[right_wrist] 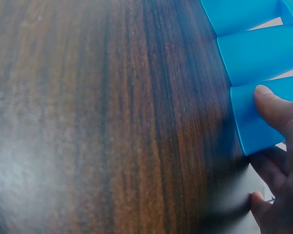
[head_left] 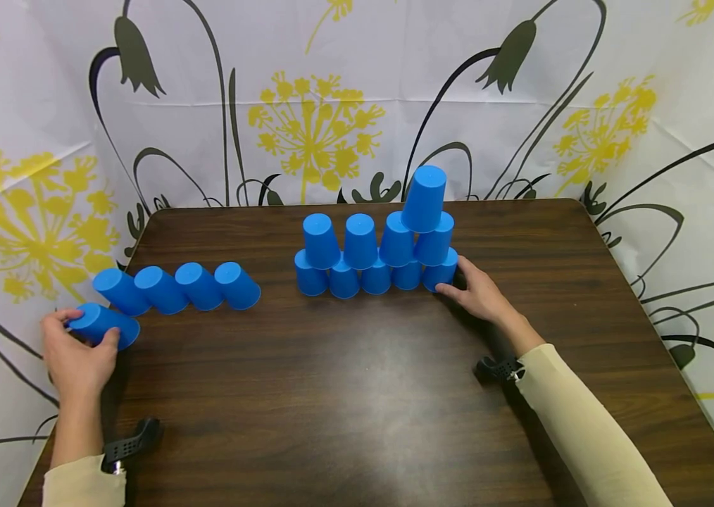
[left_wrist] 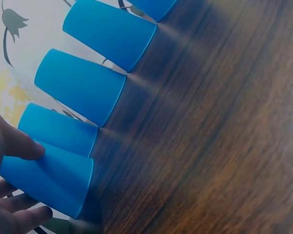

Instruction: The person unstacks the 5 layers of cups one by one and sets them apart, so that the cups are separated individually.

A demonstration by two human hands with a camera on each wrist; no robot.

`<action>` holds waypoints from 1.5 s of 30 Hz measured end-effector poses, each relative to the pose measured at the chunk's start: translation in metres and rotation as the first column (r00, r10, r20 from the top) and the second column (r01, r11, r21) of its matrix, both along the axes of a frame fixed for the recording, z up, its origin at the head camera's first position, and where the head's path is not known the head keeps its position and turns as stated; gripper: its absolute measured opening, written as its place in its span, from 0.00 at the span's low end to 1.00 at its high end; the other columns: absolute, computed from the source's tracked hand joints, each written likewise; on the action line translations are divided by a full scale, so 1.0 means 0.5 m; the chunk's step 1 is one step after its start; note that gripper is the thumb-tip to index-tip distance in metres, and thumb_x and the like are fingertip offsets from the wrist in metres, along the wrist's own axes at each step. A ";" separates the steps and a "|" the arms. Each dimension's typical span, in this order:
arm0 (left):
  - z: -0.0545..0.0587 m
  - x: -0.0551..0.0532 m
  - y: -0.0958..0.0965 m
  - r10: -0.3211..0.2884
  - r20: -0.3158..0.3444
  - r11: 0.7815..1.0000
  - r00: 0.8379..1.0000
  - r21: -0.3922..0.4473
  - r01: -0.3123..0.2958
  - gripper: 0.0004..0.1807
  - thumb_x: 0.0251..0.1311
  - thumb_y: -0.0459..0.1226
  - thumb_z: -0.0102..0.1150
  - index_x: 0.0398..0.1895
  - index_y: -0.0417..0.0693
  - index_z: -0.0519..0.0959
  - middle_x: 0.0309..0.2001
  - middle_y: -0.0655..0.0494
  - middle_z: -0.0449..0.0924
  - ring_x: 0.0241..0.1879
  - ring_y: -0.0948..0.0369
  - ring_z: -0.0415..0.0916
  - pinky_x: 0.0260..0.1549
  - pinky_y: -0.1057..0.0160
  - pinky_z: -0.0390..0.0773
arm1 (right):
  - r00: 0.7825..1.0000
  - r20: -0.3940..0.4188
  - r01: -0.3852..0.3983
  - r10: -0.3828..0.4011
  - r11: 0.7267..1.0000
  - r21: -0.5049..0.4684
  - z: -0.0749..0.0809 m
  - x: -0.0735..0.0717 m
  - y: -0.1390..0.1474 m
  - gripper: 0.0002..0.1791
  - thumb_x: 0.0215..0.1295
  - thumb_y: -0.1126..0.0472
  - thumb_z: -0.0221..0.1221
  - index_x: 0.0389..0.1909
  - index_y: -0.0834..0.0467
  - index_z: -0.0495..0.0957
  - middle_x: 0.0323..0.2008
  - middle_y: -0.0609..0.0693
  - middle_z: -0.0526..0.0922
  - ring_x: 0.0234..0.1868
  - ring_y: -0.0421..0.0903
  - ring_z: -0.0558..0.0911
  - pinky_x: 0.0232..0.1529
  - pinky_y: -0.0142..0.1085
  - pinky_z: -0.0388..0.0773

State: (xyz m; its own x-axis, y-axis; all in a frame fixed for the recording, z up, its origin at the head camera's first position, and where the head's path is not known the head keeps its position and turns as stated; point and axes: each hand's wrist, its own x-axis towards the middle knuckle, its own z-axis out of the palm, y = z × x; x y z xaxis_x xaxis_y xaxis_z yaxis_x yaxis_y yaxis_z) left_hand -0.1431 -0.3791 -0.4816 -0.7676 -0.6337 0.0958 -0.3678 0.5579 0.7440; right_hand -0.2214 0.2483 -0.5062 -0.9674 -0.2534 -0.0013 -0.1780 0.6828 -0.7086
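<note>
My left hand (head_left: 80,355) grips an upside-down blue plastic cup (head_left: 106,326) at the table's left side, thumb on one side and fingers round the other. In the left wrist view the thumb (left_wrist: 22,141) lies against this cup (left_wrist: 51,178), which overlaps the end cup of a row behind it. My right hand (head_left: 482,290) holds the rightmost bottom cup (head_left: 439,272) of a stacked blue cup wall, its thumb (right_wrist: 271,102) on the near side. Several cups form each of the two lower tiers, and a single cup (head_left: 424,199) sits on top at the right end.
A row of several upside-down blue cups (head_left: 200,287) stands at the left rear of the dark wooden table (head_left: 332,394). Behind the table hangs a flowered cloth (head_left: 344,56). Black wrist mounts (head_left: 132,445) sit on both forearms, low over the tabletop.
</note>
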 end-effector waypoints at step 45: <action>0.254 -0.177 0.761 -0.905 -0.360 0.371 0.226 -0.409 0.834 0.39 0.64 0.44 0.62 0.76 0.52 0.56 0.72 0.48 0.57 0.68 0.58 0.61 0.60 0.54 0.72 | 1.000 -0.009 -0.018 0.018 1.000 -0.017 -0.002 0.000 0.004 0.39 0.67 0.50 0.62 0.74 0.55 0.56 0.69 0.59 0.66 0.68 0.60 0.66 0.67 0.60 0.59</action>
State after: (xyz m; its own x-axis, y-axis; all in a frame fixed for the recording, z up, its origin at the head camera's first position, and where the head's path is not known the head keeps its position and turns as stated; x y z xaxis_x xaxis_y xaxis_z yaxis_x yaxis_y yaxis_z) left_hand -0.2318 0.0014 -0.3545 -0.6534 0.4400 0.6160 0.7570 0.3854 0.5277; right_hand -0.2214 0.2502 -0.5073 -0.9626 -0.2707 0.0118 -0.1965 0.6674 -0.7183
